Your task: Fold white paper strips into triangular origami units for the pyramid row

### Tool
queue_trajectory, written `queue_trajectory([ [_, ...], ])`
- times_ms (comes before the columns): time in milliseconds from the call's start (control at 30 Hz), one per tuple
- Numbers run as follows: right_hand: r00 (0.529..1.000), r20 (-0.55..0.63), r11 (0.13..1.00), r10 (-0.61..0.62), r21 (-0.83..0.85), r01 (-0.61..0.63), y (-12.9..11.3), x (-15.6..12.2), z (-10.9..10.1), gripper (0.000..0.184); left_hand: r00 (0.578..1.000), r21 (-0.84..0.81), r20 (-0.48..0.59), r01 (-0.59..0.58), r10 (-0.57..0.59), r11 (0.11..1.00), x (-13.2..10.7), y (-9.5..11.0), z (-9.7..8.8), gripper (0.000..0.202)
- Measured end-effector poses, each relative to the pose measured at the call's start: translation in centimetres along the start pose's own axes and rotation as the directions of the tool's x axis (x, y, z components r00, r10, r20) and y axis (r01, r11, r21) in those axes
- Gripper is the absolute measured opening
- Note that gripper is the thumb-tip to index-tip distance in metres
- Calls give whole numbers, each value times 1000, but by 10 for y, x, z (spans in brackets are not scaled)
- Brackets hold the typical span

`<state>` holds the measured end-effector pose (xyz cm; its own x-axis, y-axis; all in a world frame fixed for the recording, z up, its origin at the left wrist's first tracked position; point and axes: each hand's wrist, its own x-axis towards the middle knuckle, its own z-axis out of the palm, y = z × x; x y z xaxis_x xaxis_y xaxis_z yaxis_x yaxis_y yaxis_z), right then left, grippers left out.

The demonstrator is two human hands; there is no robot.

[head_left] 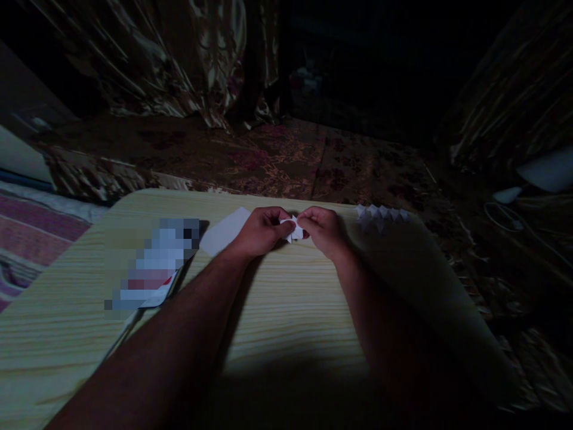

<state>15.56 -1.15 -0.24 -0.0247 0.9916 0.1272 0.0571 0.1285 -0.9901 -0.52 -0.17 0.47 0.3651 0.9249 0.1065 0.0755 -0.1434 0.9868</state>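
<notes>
Between my two hands is a small piece of folded white paper [294, 229] with pointed corners, held just over the far part of the table. My left hand [265, 230] pinches its left side between thumb and fingers. From the other side, my right hand [321, 228] grips it, with fingertips closed on the paper's upper right edge. Partly behind my left wrist lies a flat sheet of white paper [224, 232]. To the right of my right hand, several small folded paper stars [384, 213] stand in a row near the table's far edge.
On the left of the pale wooden table [286, 310] lies a phone [156, 263], its screen blurred out, with a cable [119, 337] running toward me. Patterned cloth [250, 155] covers a ledge beyond the table. A white lamp [546, 170] is at far right. The room is dim.
</notes>
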Motion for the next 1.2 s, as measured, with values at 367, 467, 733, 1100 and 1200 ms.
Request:
queue_trajectory([
  [367, 1000, -7, 998, -15, -53, 15, -1, -1, 2, 10, 999, 0, -34, 18, -18, 1000, 0, 2, 1, 19],
  [467, 1000, -11, 997, -10, -76, 9, 0, -1, 2, 10, 999, 13, -27, 20, -20, 1000, 0, 2, 1, 22],
  [733, 999, 4, 996, -48, -74, 48, 2, 0, 1, 10, 1000, 0, -7, 24, -24, 1000, 0, 3, -1, 25],
  [1100, 999, 16, 994, -51, -93, 52, 1, -1, 1, 10, 999, -27, 47, 26, -24, 999, 1, 1, -3, 24],
  [1200, 998, 3, 994, -57, -92, 57, 1, -2, 2, 8, 998, -12, 58, 15, -14, 1000, 1, -1, -3, 24],
])
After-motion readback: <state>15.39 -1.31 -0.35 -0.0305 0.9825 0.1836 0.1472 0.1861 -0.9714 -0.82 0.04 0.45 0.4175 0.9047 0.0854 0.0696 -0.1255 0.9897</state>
